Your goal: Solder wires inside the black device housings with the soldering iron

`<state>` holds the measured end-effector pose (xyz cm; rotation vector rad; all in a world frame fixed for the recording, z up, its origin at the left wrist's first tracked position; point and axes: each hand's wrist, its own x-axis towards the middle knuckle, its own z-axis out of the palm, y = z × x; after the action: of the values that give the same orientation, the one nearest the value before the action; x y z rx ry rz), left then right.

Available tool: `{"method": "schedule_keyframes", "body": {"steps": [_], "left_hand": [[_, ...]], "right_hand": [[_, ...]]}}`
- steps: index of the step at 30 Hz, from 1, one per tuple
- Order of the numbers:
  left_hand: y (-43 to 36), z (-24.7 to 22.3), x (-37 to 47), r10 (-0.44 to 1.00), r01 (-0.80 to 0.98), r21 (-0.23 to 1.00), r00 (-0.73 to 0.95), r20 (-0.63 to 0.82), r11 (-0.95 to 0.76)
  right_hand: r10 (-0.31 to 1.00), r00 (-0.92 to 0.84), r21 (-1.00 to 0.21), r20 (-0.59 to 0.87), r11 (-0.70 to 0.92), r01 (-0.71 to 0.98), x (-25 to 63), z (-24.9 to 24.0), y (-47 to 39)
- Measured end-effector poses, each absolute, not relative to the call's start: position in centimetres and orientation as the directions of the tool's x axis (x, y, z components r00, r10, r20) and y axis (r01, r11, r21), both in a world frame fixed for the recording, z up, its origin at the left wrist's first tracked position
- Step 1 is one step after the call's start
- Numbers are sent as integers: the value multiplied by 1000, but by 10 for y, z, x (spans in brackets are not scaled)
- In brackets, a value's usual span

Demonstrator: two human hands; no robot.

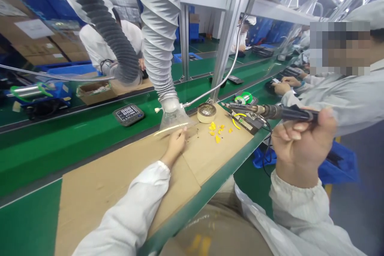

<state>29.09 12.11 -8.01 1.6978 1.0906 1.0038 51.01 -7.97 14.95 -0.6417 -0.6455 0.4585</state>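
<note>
My right hand (303, 140) is raised at the right, its fingers wrapped round the dark handle of a soldering iron (270, 112) whose metal tip points left. Low over the brown cardboard (129, 192), my left hand (177, 141) is closed beside the clear hood (174, 116) of a white ribbed hose (162, 28). Whatever its fingers may pinch is too small to make out. Small yellow pieces (217, 139) lie scattered on the cardboard to the right of that hand. Behind them sits a round tape roll (206, 113) with grey material inside.
A digital display device (129, 115) rests on the green surface at centre left. A green-rimmed solder spool (243, 98) and a dark stand (250, 122) are at the back right. A metal post (229, 36) rises behind. Co-workers in white sit across and at the right.
</note>
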Motion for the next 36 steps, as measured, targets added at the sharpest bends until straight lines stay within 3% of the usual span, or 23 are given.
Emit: {"method": "schedule_keyframes", "body": {"steps": [25,29,33,36], "left_hand": [[120,-79,290,937,267,935,320,142,-233],[121,-81,291,935,270,933,324,145,-238],[123,-86,292,931,273,929,331,155,-251],[126,-92,295,931,281,926,333,153,-252]], "right_hand": [[620,674,-680,401,694,-234,504,160,-78],[611,598,-678,519,720,-147,506,153,-80],[579,383,-634,720,773,24,513,139,-85],[586,205,-605,784,796,38,523,131,-87]]}}
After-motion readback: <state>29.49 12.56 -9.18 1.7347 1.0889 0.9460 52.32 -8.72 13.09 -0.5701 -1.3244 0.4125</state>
